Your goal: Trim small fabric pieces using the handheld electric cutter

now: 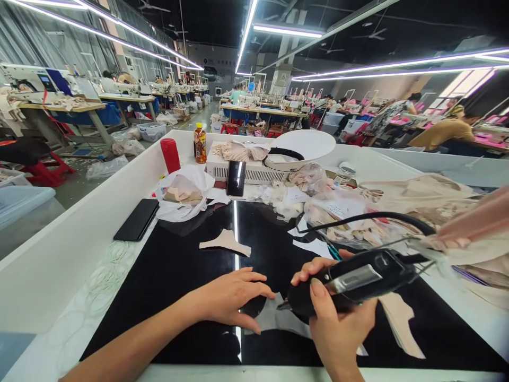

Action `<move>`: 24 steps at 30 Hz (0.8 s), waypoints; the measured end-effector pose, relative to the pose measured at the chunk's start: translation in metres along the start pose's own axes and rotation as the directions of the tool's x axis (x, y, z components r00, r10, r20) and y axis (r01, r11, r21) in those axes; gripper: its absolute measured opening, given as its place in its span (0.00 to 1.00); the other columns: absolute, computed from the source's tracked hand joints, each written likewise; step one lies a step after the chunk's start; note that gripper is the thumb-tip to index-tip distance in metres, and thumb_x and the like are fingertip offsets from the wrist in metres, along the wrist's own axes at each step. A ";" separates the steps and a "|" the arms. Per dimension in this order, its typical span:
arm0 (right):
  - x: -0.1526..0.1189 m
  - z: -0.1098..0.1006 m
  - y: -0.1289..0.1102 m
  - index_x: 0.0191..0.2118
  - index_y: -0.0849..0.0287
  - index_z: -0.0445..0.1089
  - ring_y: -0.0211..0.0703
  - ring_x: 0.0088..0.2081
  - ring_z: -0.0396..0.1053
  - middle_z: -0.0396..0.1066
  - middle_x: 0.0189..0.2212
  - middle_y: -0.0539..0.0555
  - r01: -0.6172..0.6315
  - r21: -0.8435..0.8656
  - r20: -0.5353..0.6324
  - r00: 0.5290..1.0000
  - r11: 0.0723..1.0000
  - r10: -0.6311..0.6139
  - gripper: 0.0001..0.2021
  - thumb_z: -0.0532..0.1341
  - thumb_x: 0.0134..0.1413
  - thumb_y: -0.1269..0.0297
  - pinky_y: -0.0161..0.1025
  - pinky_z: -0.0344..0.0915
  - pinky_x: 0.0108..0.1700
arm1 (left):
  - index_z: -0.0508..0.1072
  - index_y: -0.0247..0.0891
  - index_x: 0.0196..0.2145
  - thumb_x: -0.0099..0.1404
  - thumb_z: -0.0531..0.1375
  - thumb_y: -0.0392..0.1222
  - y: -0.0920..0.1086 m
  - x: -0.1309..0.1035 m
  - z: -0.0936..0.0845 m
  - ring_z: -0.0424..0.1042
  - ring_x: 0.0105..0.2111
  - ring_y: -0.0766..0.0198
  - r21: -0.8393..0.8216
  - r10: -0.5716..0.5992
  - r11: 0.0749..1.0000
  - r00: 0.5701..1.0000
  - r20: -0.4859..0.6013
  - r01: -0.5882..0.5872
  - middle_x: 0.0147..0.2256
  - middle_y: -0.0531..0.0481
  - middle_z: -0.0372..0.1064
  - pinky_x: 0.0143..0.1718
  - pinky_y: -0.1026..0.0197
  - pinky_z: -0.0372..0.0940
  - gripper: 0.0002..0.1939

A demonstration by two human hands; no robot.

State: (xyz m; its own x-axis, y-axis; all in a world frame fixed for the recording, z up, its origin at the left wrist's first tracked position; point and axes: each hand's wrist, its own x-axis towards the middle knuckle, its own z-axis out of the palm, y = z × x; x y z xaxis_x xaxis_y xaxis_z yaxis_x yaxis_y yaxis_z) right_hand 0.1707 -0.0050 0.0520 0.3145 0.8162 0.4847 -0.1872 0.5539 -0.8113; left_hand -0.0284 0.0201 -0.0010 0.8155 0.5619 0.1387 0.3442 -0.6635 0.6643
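Lying flat at the lower centre of a glossy black sheet [167,276], a thin, pale grey piece of material [274,318] sits between two bare hands, partly hidden by them. At its left edge is the left hand [234,297], palm down, its grip wide and holding nothing; the thumb and index finger reach to the piece, probably to keep it flat while staying clear of the tool. The right hand [342,329] has its grip wrapped around a black handheld tool [353,278], thumb on the near side and fingers on the far side, likely for steadiness. The tool's narrow tip points left, at or just above the piece; exact contact is unclear.

Farther out on the sheet, a beige cut piece [226,242] lies alone beyond the left hand, and more beige pieces [402,323] lie together at right, perhaps set aside within reach. White shapes [314,247] lie beyond the tool.

Around the sheet, the white worktop [79,228] has raised sides, which may stop things sliding off. Along its back are a propped dark phone [236,178], a bottle [200,144] and clear bags [338,212] of scraps. The bottle's bright label and the print on papers in the bags are too small to read, and no brand is legible on the tool. Behind, people work at rows of sewing machines.
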 end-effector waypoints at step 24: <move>-0.003 0.012 0.014 0.56 0.48 0.64 0.39 0.31 0.71 0.70 0.35 0.48 -0.018 0.048 0.062 0.998 0.999 0.015 0.20 0.66 0.62 0.70 0.41 0.74 0.33 | 0.64 0.42 0.64 0.55 0.72 0.64 -0.005 0.001 0.005 0.60 0.67 0.42 -0.055 0.031 0.998 0.999 -0.034 -0.033 0.61 0.39 0.70 0.71 0.36 0.41 0.46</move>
State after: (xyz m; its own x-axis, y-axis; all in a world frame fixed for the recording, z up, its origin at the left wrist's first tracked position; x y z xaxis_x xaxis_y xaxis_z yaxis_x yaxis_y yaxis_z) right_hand 0.1566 0.0025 0.0433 0.2533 0.8329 0.4921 -0.2369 0.5466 -0.8032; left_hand -0.0272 0.0211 -0.0075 0.8093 0.5577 0.1843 0.2911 -0.6533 0.6989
